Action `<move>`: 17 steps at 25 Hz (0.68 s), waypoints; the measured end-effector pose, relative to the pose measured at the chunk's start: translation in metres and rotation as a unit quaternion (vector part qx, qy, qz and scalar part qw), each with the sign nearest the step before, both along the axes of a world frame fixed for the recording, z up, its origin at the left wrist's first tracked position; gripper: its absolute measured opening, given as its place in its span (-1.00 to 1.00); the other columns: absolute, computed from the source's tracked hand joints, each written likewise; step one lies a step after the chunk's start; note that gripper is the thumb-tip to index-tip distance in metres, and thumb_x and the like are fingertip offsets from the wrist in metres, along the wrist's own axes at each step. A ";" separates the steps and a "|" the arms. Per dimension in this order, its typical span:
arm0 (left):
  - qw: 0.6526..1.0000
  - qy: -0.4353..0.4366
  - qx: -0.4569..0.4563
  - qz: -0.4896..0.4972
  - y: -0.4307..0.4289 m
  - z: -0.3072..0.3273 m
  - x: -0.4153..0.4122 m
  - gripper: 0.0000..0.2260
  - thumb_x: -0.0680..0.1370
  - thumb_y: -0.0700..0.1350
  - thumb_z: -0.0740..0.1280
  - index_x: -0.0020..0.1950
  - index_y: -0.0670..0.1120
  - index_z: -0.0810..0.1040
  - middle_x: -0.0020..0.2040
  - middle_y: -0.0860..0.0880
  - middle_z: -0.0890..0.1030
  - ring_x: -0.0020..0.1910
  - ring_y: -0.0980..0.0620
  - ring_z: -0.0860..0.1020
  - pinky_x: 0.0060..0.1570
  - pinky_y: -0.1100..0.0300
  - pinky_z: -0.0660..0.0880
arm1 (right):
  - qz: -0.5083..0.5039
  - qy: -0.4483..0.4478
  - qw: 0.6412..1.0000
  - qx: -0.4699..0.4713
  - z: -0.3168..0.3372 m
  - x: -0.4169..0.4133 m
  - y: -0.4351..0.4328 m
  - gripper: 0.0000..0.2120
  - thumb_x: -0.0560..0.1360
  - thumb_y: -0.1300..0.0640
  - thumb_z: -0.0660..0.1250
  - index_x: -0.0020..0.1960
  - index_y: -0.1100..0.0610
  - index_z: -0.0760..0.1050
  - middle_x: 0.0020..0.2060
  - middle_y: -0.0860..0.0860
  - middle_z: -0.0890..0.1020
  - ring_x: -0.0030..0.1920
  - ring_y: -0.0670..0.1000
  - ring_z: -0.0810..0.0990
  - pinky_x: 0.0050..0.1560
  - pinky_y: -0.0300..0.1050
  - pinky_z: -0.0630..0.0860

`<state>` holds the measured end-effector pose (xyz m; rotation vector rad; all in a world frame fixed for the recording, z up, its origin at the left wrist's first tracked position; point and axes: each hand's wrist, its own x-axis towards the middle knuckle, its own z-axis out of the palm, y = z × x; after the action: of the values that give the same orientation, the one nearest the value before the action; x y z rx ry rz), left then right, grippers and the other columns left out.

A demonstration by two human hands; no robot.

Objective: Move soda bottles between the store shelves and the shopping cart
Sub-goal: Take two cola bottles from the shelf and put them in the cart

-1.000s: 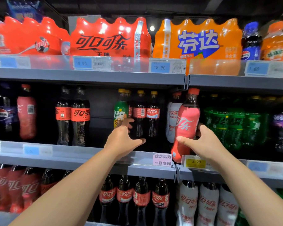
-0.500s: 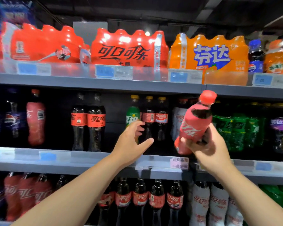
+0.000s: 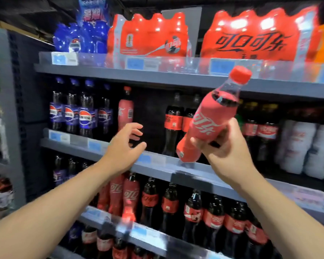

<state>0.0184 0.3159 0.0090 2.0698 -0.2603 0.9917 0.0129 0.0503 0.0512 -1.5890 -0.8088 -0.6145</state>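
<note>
Red Coca-Cola bottle [image 3: 211,116], right grip [image 3: 227,156]

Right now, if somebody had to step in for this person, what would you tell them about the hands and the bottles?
Right hand: grips a red-sleeved plastic cola bottle with a red cap, tilted, in the air in front of the grey middle shelf.
Left hand: open, fingers spread, holding nothing, in front of the same shelf.
Done: one bottle is off the shelf and in hand.
Left: put it in the shopping cart, which is not in view.
</note>
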 end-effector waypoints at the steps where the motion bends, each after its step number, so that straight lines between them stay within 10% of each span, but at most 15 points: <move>1: 1.000 0.000 -0.006 0.023 0.020 -0.002 0.001 -0.62 0.51 -0.26 0.44 0.26 0.01 0.45 0.08 -0.03 0.60 0.07 0.01 0.59 0.04 0.46 0.41 | 0.007 0.002 1.000 0.001 -0.002 0.006 0.022 -0.51 0.40 0.32 0.56 0.15 -0.03 0.40 -0.04 -0.11 0.66 0.00 -0.12 0.67 0.01 -0.26 0.56; 9: 0.980 0.135 -0.003 0.147 0.106 0.014 0.056 -0.44 0.54 0.03 0.44 0.45 -0.10 0.32 0.38 -0.10 0.48 0.34 -0.11 0.47 0.11 0.16 0.33 | 0.004 0.024 1.000 -0.016 -0.012 0.048 0.144 -0.47 0.44 0.22 0.56 0.27 -0.06 0.39 -0.01 -0.31 0.65 0.01 -0.24 0.65 -0.04 -0.35 0.56; 14: 0.955 0.230 -0.037 0.186 0.124 0.022 0.112 -0.78 0.46 -0.13 0.44 -0.03 -0.22 0.49 -0.12 -0.13 0.57 -0.17 -0.09 0.55 -0.31 0.16 0.37 | -0.065 0.061 0.995 -0.037 -0.014 0.080 0.184 -0.56 0.42 0.20 0.55 0.11 -0.10 0.39 -0.15 -0.24 0.65 -0.15 -0.35 0.61 -0.26 -0.51 0.46; 17: 0.970 0.193 -0.085 0.118 0.130 0.026 0.138 -0.54 0.40 -0.21 0.48 0.24 -0.26 0.45 0.03 -0.22 0.63 0.05 -0.19 0.62 -0.03 0.13 0.49 | -0.108 0.095 0.985 -0.098 -0.019 0.097 0.195 -0.62 0.42 0.15 0.57 -0.10 -0.05 0.34 -0.24 -0.17 0.57 -0.30 -0.28 0.57 -0.39 -0.51 0.39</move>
<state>0.1566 0.4461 0.0347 2.1133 0.2681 0.6959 0.1099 0.2450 0.0322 -1.9003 -0.5721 -0.5395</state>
